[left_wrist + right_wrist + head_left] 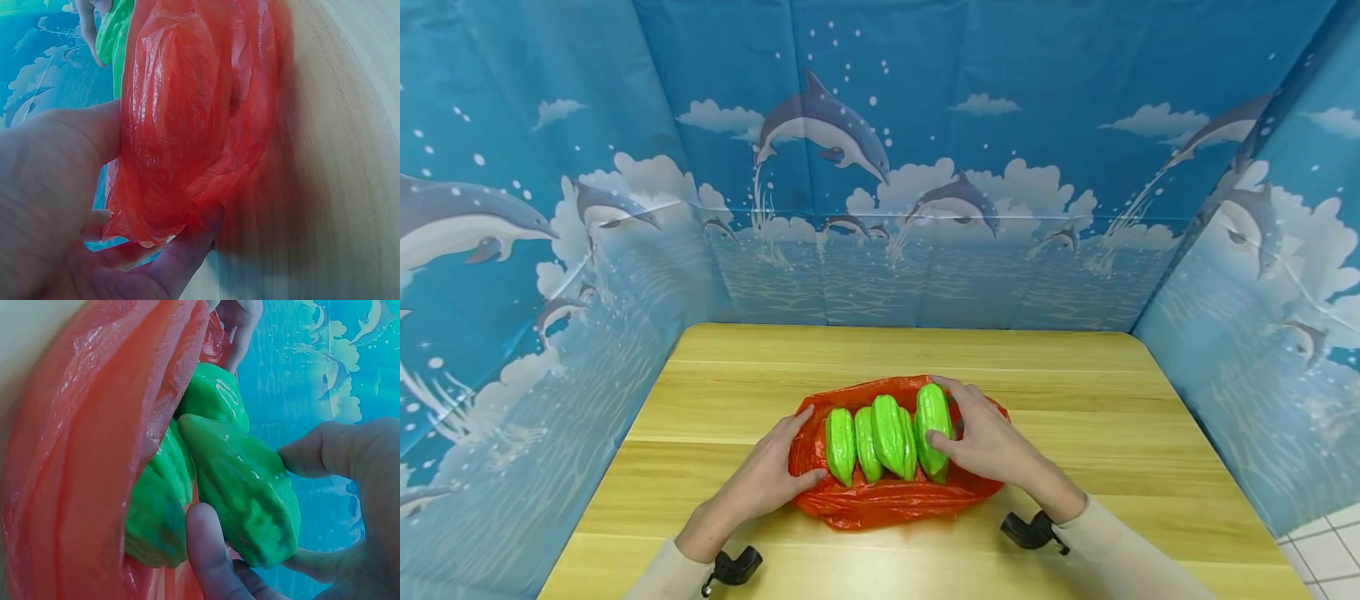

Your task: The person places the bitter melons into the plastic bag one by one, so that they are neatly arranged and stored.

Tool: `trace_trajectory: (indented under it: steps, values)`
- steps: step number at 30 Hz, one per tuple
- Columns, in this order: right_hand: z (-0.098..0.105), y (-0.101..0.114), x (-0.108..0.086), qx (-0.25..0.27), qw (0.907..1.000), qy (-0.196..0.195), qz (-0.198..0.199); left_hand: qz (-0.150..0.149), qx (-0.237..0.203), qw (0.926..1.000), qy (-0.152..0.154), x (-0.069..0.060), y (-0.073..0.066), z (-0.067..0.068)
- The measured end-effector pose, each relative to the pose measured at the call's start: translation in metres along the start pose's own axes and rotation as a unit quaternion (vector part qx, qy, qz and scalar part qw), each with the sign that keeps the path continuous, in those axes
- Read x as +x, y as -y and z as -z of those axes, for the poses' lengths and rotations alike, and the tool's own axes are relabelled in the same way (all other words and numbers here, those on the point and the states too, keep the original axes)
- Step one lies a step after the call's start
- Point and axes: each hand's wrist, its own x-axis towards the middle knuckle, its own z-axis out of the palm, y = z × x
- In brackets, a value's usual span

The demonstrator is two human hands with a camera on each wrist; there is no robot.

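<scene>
A red plastic bag (880, 504) lies spread wide at its mouth in the head view, with several glossy green ribbed fruits (889, 435) side by side in it. My right hand (988, 437) grips the rightmost green ribbed fruit (932, 417), thumb on one side and fingers on the other. In the right wrist view this fruit (244, 487) sits over other green fruits (156, 515) at the bag's opening. At the bag's left end, my left hand (767, 475) holds the bag's side; the left wrist view has thumb and fingers around the red film (181, 125).
The bag stands on a light wooden table (715, 367). A blue curtain (925, 275) with printed dolphins hangs behind and at both sides. Black wrist mounts (736, 567) sit on both forearms. White floor tiles (1326, 550) appear at the lower right.
</scene>
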Motion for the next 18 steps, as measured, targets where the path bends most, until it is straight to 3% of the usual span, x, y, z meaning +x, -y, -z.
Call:
trace_trajectory:
  steps: [18]
  values:
    - [-0.0063, 0.0046, 0.0041, -0.008, 0.9999, 0.008, 0.004, -0.001, -0.003, 1.0000, -0.004, -0.0005, -0.0008, -0.0013]
